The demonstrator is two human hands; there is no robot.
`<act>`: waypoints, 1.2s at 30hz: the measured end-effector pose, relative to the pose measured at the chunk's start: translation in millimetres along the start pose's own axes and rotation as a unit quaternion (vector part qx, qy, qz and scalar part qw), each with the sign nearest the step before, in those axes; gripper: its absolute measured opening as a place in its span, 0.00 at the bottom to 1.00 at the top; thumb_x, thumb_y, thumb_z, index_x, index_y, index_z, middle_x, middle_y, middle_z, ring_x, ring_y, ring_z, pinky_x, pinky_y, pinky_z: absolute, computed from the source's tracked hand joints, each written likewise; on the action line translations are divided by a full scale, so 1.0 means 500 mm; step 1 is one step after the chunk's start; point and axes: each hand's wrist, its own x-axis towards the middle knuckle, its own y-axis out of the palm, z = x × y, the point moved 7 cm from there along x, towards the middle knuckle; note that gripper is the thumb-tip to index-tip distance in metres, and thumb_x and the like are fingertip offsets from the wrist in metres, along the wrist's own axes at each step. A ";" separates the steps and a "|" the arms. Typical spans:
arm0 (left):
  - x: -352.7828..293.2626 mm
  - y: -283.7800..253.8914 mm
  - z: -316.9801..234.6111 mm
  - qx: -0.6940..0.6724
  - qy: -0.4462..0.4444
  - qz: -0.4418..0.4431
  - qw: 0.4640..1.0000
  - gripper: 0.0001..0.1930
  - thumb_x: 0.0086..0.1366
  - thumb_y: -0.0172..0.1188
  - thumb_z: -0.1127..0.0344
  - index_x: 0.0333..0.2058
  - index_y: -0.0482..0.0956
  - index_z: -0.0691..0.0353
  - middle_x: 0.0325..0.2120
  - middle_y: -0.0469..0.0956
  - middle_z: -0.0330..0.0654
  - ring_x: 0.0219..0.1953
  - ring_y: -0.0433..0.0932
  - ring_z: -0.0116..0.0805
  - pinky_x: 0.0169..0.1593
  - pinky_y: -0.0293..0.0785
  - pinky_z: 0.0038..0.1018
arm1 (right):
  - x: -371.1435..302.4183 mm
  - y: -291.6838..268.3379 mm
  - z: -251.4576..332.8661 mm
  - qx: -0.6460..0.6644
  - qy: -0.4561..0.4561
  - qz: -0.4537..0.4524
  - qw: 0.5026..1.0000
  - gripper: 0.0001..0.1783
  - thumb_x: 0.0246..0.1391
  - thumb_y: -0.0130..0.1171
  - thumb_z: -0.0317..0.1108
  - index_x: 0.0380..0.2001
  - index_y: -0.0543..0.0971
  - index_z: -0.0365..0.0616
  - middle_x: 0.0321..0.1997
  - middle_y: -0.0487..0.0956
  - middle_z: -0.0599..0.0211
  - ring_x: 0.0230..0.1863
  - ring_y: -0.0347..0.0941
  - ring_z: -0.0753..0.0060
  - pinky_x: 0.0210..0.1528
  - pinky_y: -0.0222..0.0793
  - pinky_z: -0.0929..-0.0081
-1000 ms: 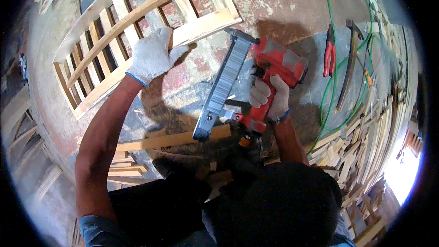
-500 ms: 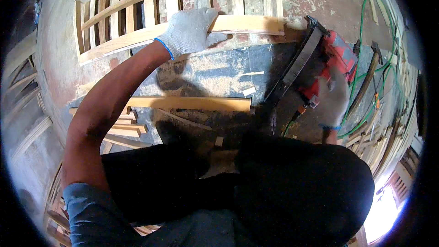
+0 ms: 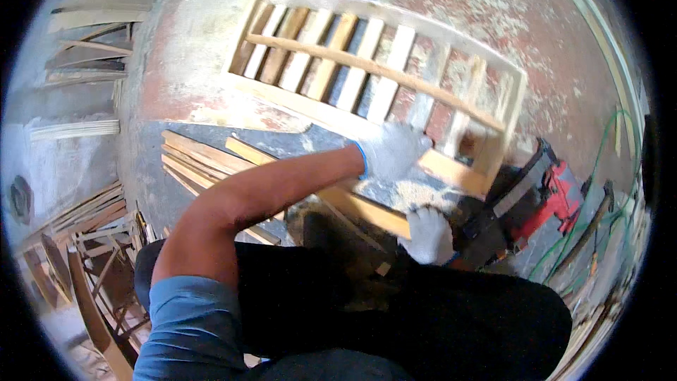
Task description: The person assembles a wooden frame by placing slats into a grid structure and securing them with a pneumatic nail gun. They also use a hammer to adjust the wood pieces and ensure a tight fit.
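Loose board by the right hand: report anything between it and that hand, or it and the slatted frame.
Nothing visible separates the right hand from the loose board. Toward the slatted frame, the left forearm crosses over the board, the left hand at the near rail.

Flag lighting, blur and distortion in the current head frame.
Head view: corners fall to black and straight edges bow toward the fisheye rim; head view: black trousers lose nearly all detail; head view: left gloved hand looks slightly soft, possibly motion blur; head view: red nail gun sits partly in shadow, its dark parts blending into the surroundings.
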 end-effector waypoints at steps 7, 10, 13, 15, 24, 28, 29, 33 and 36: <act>-0.027 0.007 -0.082 -0.067 -0.061 0.180 0.980 0.30 0.69 0.53 0.39 0.46 0.79 0.65 0.42 0.82 0.62 0.47 0.83 0.62 0.46 0.79 0.54 | -0.071 0.022 -0.034 0.136 -0.058 0.174 0.974 0.36 0.45 0.73 0.61 0.48 0.79 0.44 0.41 0.79 0.54 0.39 0.81 0.47 0.36 0.80 0.49; -0.036 0.037 -0.084 -0.032 -0.027 0.254 0.966 0.34 0.69 0.48 0.35 0.40 0.86 0.65 0.36 0.85 0.60 0.42 0.85 0.61 0.47 0.79 0.53 | -0.058 -0.095 -0.047 0.188 -0.064 0.111 0.974 0.35 0.47 0.72 0.61 0.47 0.79 0.46 0.38 0.79 0.55 0.37 0.81 0.48 0.36 0.79 0.49; -0.004 -0.087 -0.106 -0.070 -0.070 0.180 0.979 0.32 0.66 0.50 0.37 0.41 0.87 0.63 0.40 0.86 0.57 0.44 0.84 0.60 0.49 0.79 0.48 | -0.122 -0.006 -0.199 0.019 0.033 -0.080 0.996 0.28 0.49 0.70 0.55 0.46 0.79 0.48 0.35 0.80 0.59 0.38 0.81 0.49 0.37 0.79 0.51; 0.005 -0.144 -0.092 -0.126 -0.076 0.061 0.987 0.31 0.65 0.55 0.36 0.43 0.85 0.62 0.35 0.85 0.60 0.42 0.84 0.61 0.46 0.80 0.50 | -0.022 -0.255 -0.100 0.131 -0.009 -0.067 0.989 0.27 0.45 0.75 0.40 0.48 0.81 0.44 0.40 0.81 0.51 0.41 0.81 0.43 0.42 0.79 0.52; 0.080 -0.234 -0.036 0.075 0.075 -0.081 0.991 0.35 0.59 0.66 0.43 0.61 0.71 0.56 0.45 0.80 0.50 0.47 0.81 0.53 0.50 0.74 0.47 | 0.074 -0.379 -0.236 -0.040 0.027 -0.263 0.964 0.26 0.45 0.75 0.34 0.48 0.79 0.41 0.42 0.80 0.52 0.41 0.81 0.42 0.42 0.78 0.53; 0.086 -0.234 0.001 0.153 0.071 -0.150 0.974 0.38 0.58 0.68 0.50 0.64 0.65 0.58 0.47 0.79 0.50 0.49 0.80 0.50 0.51 0.74 0.47 | 0.126 -0.415 -0.236 0.045 -0.016 -0.212 0.976 0.26 0.45 0.76 0.34 0.48 0.79 0.40 0.43 0.79 0.54 0.41 0.80 0.45 0.43 0.78 0.57; 0.090 -0.229 0.011 0.161 0.073 -0.194 0.965 0.36 0.59 0.67 0.52 0.63 0.66 0.58 0.47 0.79 0.50 0.50 0.80 0.50 0.51 0.75 0.46 | 0.138 -0.423 -0.234 0.067 -0.025 -0.206 0.976 0.25 0.48 0.75 0.36 0.48 0.79 0.40 0.42 0.80 0.56 0.40 0.80 0.47 0.43 0.77 0.59; 0.100 -0.215 0.044 0.150 0.063 -0.260 0.952 0.27 0.61 0.62 0.61 0.60 0.70 0.59 0.46 0.80 0.50 0.50 0.80 0.50 0.52 0.77 0.44 | 0.161 -0.399 -0.269 0.115 -0.027 -0.207 0.971 0.30 0.42 0.77 0.30 0.51 0.78 0.40 0.45 0.80 0.52 0.47 0.80 0.46 0.49 0.77 0.58; 0.103 -0.234 0.036 0.123 0.112 -0.331 0.929 0.23 0.62 0.59 0.65 0.56 0.73 0.60 0.44 0.81 0.49 0.48 0.81 0.50 0.50 0.78 0.43 | 0.167 -0.400 -0.290 0.202 0.037 -0.162 0.965 0.30 0.42 0.75 0.29 0.52 0.78 0.39 0.47 0.80 0.51 0.49 0.80 0.47 0.53 0.76 0.59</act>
